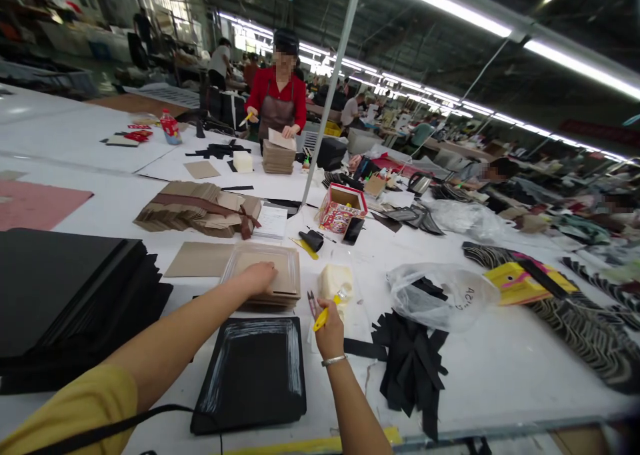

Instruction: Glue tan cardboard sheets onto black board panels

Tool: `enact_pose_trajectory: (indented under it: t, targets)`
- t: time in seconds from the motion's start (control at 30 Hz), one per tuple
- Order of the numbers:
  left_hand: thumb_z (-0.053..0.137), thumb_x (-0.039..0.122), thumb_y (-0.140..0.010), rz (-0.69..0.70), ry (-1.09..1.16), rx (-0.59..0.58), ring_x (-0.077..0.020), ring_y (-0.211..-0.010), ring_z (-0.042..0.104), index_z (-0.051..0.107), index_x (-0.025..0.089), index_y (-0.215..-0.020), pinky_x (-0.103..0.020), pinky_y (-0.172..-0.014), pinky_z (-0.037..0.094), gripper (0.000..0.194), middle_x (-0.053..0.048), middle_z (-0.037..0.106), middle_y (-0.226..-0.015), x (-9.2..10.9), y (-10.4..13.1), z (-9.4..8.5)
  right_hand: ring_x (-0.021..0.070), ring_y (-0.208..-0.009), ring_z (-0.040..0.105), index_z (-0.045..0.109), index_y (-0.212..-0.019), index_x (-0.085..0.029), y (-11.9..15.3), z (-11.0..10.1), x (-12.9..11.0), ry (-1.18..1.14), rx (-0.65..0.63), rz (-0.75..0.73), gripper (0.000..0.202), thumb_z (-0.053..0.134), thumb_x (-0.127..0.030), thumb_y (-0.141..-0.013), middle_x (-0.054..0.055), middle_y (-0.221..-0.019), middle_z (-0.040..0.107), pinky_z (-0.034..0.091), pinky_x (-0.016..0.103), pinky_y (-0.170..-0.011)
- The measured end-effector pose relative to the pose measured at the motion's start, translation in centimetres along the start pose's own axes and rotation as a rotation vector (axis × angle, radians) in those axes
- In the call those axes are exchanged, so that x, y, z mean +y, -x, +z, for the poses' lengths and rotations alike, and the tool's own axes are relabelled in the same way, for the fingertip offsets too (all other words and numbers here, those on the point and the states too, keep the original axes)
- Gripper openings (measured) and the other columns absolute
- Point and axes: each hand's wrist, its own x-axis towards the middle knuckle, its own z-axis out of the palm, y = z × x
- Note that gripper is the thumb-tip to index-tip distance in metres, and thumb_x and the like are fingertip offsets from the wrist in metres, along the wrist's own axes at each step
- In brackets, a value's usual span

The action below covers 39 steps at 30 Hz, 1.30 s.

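The step in hand looks like a changeover between brushing and handling a board. The black panel [253,375] lies flat before the person, pale streaks along its nine, twelve and three o'clock edges; no streak shows at six o'clock. From that panel, the stack of beige boards [270,301] sits close by at twelve o'clock, a clear plastic piece on top. The left hand [260,278] rests over this stack with fingers bent; whether they have pinched anything cannot be told. The right hand [330,325] is wrapped around a yellow-handled brush [321,319], its bristle end beside the cream-coloured tub [329,280] between one and two o'clock. Dark-tipped snips [312,303] also project from that hand. Black strips [413,368] lie at three o'clock, stacked black sheets [65,288] at ten. A next move from here would seem to call for separating one board cleanly, keeping bristles off the beige faces.
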Motion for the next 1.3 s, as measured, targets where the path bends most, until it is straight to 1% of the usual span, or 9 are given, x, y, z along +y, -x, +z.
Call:
enact_pose_trajectory:
  t: [0.27, 0.4, 0.5, 0.57, 0.7, 0.9, 1.07, 1.17, 1.3]
  targets:
    - [0.048, 0.027, -0.074, 0.022, 0.027, 0.123, -0.0182, -0.079, 0.055, 0.06, 0.016, -0.077, -0.027, -0.072, 0.042, 0.016, -0.007, 0.059, -0.084, 0.5, 2.3, -1.5, 0.0155, -0.081, 0.059, 0.052, -0.096, -0.017, 0.2, -0.1, -1.7, -0.107, -0.031, -0.036, 0.019, 0.041, -0.027, -0.084, 0.005, -0.089, 0.062, 0.044, 0.027, -0.072]
    - [0.038, 0.02, -0.078, -0.245, 0.184, 0.609, -0.0177, -0.085, 0.053, 0.054, 0.015, -0.083, -0.029, -0.076, 0.043, 0.018, -0.008, 0.056, -0.088, 0.8, 6.3, -2.2, 0.0151, -0.076, 0.059, 0.052, -0.094, -0.018, 0.1, 0.4, -4.2, -0.199, -0.033, -0.027, 0.017, 0.043, -0.028, -0.084, 0.004, -0.084, 0.061, 0.044, 0.027, -0.069]
    - [0.049, 0.027, -0.073, -0.525, 0.664, 1.06, -0.0136, -0.071, 0.054, 0.052, 0.016, -0.083, -0.024, -0.067, 0.046, 0.015, -0.003, 0.056, -0.078, 1.4, 9.8, -2.2, 0.0147, -0.073, 0.058, 0.051, -0.092, -0.019, 0.1, 1.4, -6.4, -0.283, -0.062, 0.008, 0.017, 0.047, -0.031, -0.082, 0.004, -0.083, 0.06, 0.044, 0.026, -0.066]
    - [0.056, 0.031, -0.07, -0.58, 1.044, 1.159, -0.0136, -0.07, 0.057, 0.052, 0.015, -0.09, -0.026, -0.067, 0.048, 0.026, -0.002, 0.059, -0.078, 2.4, 11.8, -1.7, 0.0138, -0.07, 0.058, 0.049, -0.09, -0.019, 0.2, 2.3, -7.7, -0.353, -0.074, 0.069, 0.017, 0.048, -0.034, -0.081, 0.002, -0.08, 0.06, 0.044, 0.025, -0.064]
    - [0.067, 0.033, -0.062, -0.472, 1.614, 1.1, -0.0201, -0.083, 0.06, 0.051, 0.015, -0.104, -0.032, -0.071, 0.049, 0.048, -0.005, 0.063, -0.093, 5.7, 15.0, 0.2, 0.0119, -0.061, 0.053, 0.043, -0.086, -0.02, 0.8, 3.1, -8.9, -0.498, -0.048, 0.182, 0.021, 0.05, -0.038, -0.078, -0.002, -0.069, 0.054, 0.043, 0.023, -0.06]
    - [0.061, 0.039, -0.069, -0.523, 1.805, 0.933, -0.0181, -0.088, 0.057, 0.054, 0.018, -0.101, -0.031, -0.073, 0.048, 0.039, -0.005, 0.062, -0.092, 7.2, 19.4, 4.7, 0.0119, -0.063, 0.051, 0.043, -0.089, -0.02, 4.2, 0.4, -6.4, -0.512, -0.158, 0.2, 0.027, 0.054, -0.04, -0.075, -0.002, -0.071, 0.051, 0.043, 0.024, -0.062]
    - [0.055, 0.048, -0.071, -0.836, 1.527, 0.634, -0.0145, -0.069, 0.055, 0.058, 0.017, -0.083, -0.024, -0.062, 0.045, 0.033, 0.0, 0.061, -0.074, 6.4, 22.4, 11.1, 0.013, -0.061, 0.051, 0.045, -0.087, -0.02, 9.0, -1.5, -2.0, -0.261, -0.333, 0.193, 0.023, 0.047, -0.042, -0.08, -0.001, -0.07, 0.053, 0.041, 0.024, -0.059]
    - [0.049, 0.048, -0.073, -0.779, 1.212, 0.437, -0.0164, -0.07, 0.055, 0.061, 0.017, -0.073, -0.023, -0.064, 0.042, 0.033, 0.0, 0.06, -0.069, 6.5, 23.1, 13.8, 0.0142, -0.053, 0.051, 0.046, -0.086, -0.022, 10.7, -1.4, 0.1, -0.053, -0.421, 0.194, 0.023, 0.04, -0.043, -0.083, -0.002, -0.062, 0.053, 0.036, 0.024, -0.052]
    - [0.043, 0.046, -0.076, -0.688, 0.94, 0.362, -0.0157, -0.064, 0.052, 0.058, 0.019, -0.062, -0.023, -0.062, 0.037, 0.034, 0.0, 0.057, -0.061, 6.2, 22.8, 14.6, 0.0162, -0.052, 0.054, 0.048, -0.086, -0.023, 10.5, -0.2, 1.4, 0.102, -0.455, 0.1, 0.024, 0.035, -0.043, -0.084, -0.001, -0.061, 0.056, 0.035, 0.025, -0.049]
